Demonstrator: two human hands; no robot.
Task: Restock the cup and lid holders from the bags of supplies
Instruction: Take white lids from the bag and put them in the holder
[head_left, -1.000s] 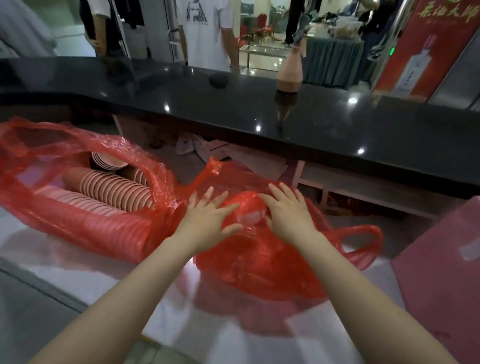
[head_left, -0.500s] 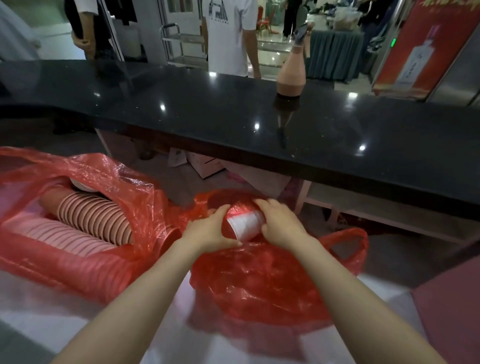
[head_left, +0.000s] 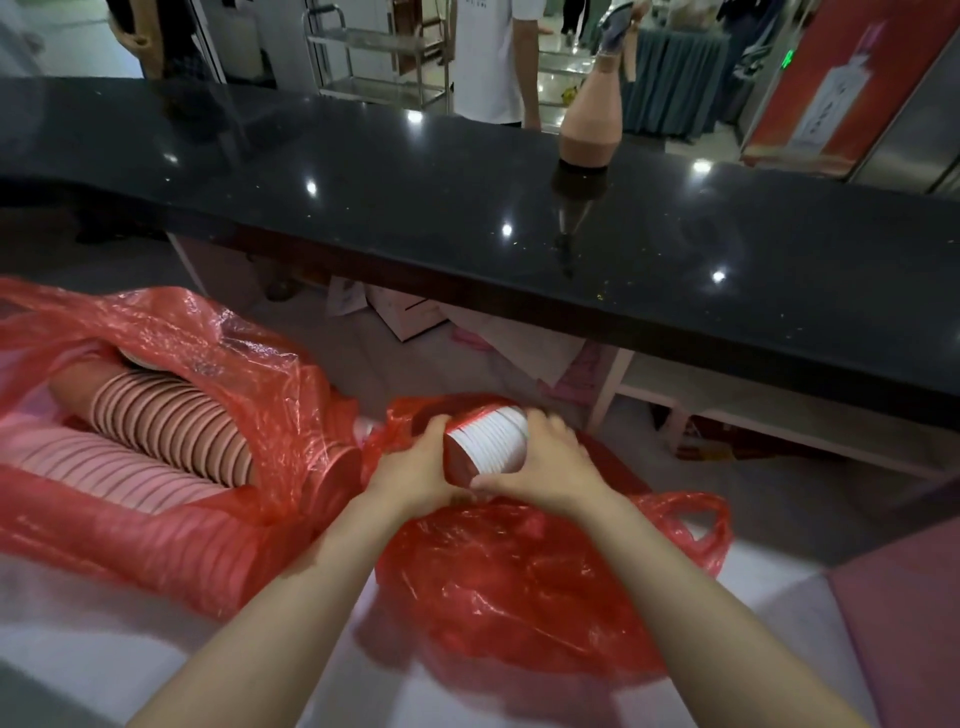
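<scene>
Two hands work white stack (head_left: 491, 441) out of right bag (head_left: 519, 582) on pale worktop (head_left: 104, 649). Left hand (head_left: 415, 470) grips bag plastic at stack's base, fingers curled; right hand (head_left: 550, 460) wraps stack's side, grip clamped on it. Stack half clear of bag mouth, tilted. Left bag (head_left: 218, 364) lies open just beside, pink cups (head_left: 166, 431) inside on their side. Step: unbagging supplies. Next likely: peel plastic back, lift stack free, carry to holder; no holder in view
</scene>
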